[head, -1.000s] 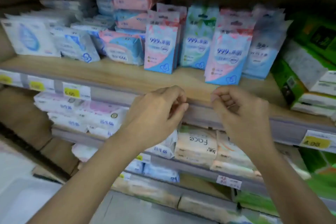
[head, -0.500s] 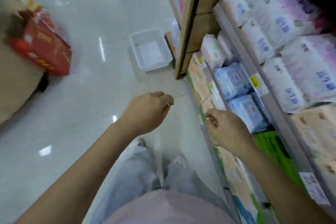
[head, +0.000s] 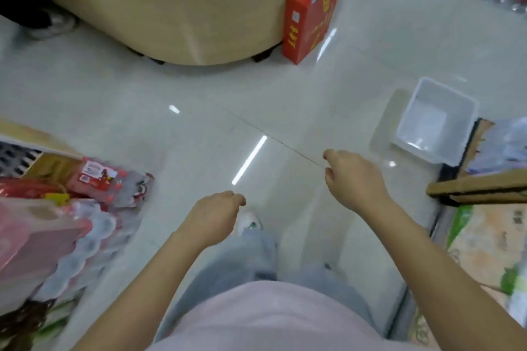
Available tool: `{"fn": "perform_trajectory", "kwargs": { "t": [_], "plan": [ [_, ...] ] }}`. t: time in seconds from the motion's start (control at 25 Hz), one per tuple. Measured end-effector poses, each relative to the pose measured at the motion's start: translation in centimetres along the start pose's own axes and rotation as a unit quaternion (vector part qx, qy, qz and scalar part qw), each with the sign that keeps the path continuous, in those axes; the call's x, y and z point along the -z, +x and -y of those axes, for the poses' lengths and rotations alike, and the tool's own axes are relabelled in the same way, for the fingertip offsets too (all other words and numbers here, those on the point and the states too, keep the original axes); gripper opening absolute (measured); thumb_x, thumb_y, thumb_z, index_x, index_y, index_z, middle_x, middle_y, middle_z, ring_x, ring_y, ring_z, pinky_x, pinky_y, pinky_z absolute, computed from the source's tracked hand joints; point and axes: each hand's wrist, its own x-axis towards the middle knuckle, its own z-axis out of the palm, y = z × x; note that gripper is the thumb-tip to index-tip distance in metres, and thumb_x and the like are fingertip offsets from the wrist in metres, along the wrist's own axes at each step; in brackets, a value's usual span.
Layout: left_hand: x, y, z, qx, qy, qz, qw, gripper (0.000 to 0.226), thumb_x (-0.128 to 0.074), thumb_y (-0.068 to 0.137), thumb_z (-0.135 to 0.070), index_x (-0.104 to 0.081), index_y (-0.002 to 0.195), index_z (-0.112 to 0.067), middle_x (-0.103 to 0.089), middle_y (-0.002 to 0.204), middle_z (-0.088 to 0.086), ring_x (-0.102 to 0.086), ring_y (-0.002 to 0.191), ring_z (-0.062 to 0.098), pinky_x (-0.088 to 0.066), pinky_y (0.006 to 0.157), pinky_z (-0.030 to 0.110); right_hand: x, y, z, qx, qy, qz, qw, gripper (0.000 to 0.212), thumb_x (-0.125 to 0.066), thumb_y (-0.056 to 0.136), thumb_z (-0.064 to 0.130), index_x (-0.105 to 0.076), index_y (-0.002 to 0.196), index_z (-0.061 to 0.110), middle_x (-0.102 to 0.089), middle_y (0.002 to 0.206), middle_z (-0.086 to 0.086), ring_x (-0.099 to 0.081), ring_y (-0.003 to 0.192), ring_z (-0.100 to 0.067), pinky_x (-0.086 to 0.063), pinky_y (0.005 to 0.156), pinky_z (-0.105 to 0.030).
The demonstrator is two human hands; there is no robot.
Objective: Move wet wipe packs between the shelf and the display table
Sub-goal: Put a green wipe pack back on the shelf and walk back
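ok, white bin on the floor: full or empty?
Empty. The bin shows a bare bottom, nothing inside.

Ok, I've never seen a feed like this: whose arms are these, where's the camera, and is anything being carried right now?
There is no machine here. One wide-angle camera sits on a person's head and looks down, so you see their own arms and legs. The left hand and right hand have curled fingers, and no pack shows in either. Below is shiny tiled floor. Ahead stands the round beige display table, with a red carton on the floor beside it. A white plastic bin sits on the floor at right, next to the shelf end. Blurred packaged goods lie at left.
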Motion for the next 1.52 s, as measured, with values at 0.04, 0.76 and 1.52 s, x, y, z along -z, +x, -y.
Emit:
{"fn": "perform_trajectory", "kwargs": {
  "t": [0.04,0.76,1.52],
  "plan": [
    [0.7,0.5,2.5,0.018,-0.007,0.005,1.000,0.038,-0.033,0.098,-0.015,-0.045,0.133,-0.024,-0.053,0.130,-0.002,-0.056,0.111,0.021,-0.045,0.085,0.032,-0.3,1.9,1.6,0.018,-0.011,0.021,1.000,0.028,-0.040,0.094,0.015,-0.049,0.121,0.014,-0.060,0.112,-0.008,-0.059,0.101,-0.031,-0.046,0.075,-0.036],
    [22.0,24.2,29.3,0.157,-0.161,-0.039,0.974,0.032,-0.040,0.097,-0.027,-0.048,0.128,-0.026,-0.054,0.126,-0.004,-0.054,0.112,0.018,-0.044,0.088,0.031,9.7,46.7,16.8,0.161,-0.047,0.157,0.973,0.034,-0.043,0.095,0.022,-0.049,0.127,0.013,-0.058,0.123,-0.012,-0.057,0.108,-0.033,-0.049,0.085,-0.037],
    [48.8,51.5,64.3,0.099,-0.210,-0.079,0.969,0.030,-0.047,0.094,-0.023,-0.054,0.123,-0.017,-0.061,0.120,0.005,-0.057,0.108,0.025,-0.045,0.087,0.033,16.6,79.8,42.0,-0.079,0.292,0.000,0.953,0.036,-0.058,0.088,0.017,-0.053,0.123,0.010,-0.057,0.106,-0.005,-0.059,0.093,-0.026,-0.043,0.081,-0.030]
  ]
}}
